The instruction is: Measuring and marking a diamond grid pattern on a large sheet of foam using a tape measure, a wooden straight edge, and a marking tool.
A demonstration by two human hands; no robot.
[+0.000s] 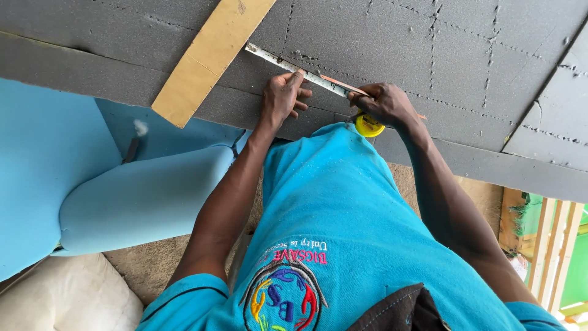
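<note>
Left hand (283, 98): fingers pressed flat on tape blade (294, 67), pinning it to the grey foam sheet (380, 43) near its front edge. Right hand (384, 103): fingers curled around yellow tape measure case (369, 125), just beside the left. Cardboard strip (208, 58) lies diagonally beyond the left fingers. Blue upholstered chair (73, 171) sits below left; open foam beyond the right fingers.
</note>
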